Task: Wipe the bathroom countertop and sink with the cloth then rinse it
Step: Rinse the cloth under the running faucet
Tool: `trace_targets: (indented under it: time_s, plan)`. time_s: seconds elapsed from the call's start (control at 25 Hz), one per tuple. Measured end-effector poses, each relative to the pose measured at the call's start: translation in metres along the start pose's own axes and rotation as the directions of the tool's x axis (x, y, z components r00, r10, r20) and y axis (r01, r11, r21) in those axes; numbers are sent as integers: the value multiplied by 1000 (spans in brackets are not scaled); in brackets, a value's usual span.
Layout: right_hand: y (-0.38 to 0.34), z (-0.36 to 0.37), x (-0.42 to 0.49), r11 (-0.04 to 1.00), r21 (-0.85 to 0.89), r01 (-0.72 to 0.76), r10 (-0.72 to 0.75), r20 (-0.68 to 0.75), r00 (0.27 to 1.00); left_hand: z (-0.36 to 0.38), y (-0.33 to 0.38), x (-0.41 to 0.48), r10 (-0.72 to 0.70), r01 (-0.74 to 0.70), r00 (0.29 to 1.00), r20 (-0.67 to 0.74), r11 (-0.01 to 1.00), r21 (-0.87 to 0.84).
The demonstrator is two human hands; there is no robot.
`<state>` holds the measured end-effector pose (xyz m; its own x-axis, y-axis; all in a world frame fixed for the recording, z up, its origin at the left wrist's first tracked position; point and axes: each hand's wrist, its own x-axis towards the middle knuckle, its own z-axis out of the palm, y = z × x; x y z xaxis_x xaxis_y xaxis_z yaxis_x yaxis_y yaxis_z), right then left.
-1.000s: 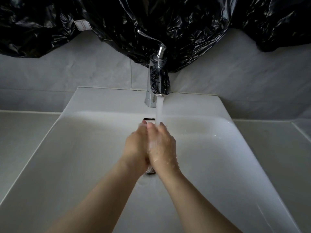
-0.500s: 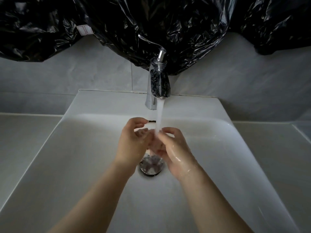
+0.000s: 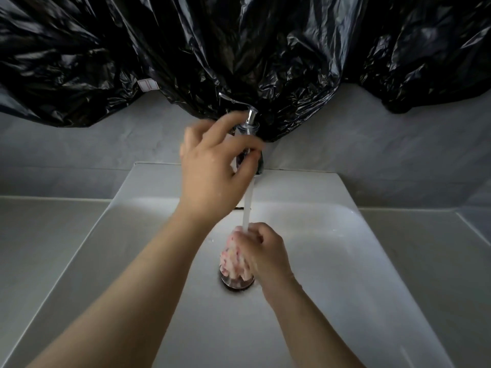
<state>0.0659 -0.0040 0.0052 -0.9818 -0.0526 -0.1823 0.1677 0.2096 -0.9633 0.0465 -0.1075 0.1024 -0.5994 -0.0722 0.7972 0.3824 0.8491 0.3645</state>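
Note:
A small wet cloth (image 3: 233,261), pink, white and yellow, hangs bunched in my right hand (image 3: 268,248), which grips it under the running water (image 3: 248,203) just above the chrome drain (image 3: 236,284). My left hand (image 3: 212,171) is lifted in front of the chrome faucet (image 3: 249,126), its fingers spread and blurred across the faucet body below the thin lever (image 3: 228,98). I cannot tell whether those fingers touch the faucet. The white sink (image 3: 318,187) fills the middle of the view.
Grey countertop runs to the left (image 3: 47,235) and right (image 3: 438,248) of the basin. Crumpled black plastic sheeting (image 3: 239,49) hangs over the grey tiled wall (image 3: 372,144) behind the faucet and reaches down to its top.
My left hand let go of the cloth and rose from the basin to the faucet. My right hand now holds the cloth alone under the stream.

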Motion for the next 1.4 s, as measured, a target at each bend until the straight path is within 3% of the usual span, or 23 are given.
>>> trace_targets:
  time_s: [0.04,0.16,0.4,0.48,0.6,0.72,0.8,0.88,1.04,1.16,1.28,1.4]
  plan:
    - [1,0,-1,1000,-8,9,-9,-4,1000,-1,2,10,11,-19,997,81,995,99]
    - [1,-3,-3,1000,-16,17,-17,10,1000,2,-6,25,-138,26,960,244,911,411]
    - [-1,-5,-2,997,-74,39,-39,5,999,1,-17,7,-48,8,997,56,829,559]
    - [-2,-6,-2,998,-47,52,-53,-4,999,-2,-20,-1,-39,12,998,46,873,487]
    - [-6,-8,-2,996,70,51,-50,-11,999,-6,-15,-38,-34,30,999,20,988,153]
    - [-9,-11,-1,964,265,4,-9,17,1000,-1,-15,-92,-49,88,977,209,979,-182]
    - [-8,-13,4,925,377,-50,52,5,999,3,-18,-109,-90,282,865,494,901,-329]
    - [-7,-15,8,914,401,-64,65,10,998,6,-22,-112,-160,565,687,709,731,-383]
    - [-5,-14,8,978,208,7,-30,109,994,14,-33,-109,-444,761,563,697,608,-227]
    - [-4,-12,5,995,25,97,-100,226,969,15,-38,-108,-531,903,382,756,388,-184]
    - [-4,-12,3,995,5,99,-98,201,975,10,-38,-108,-491,933,337,804,292,-212]
    - [-2,-8,2,994,88,69,-80,128,989,4,-32,-104,-287,939,342,895,141,-313]
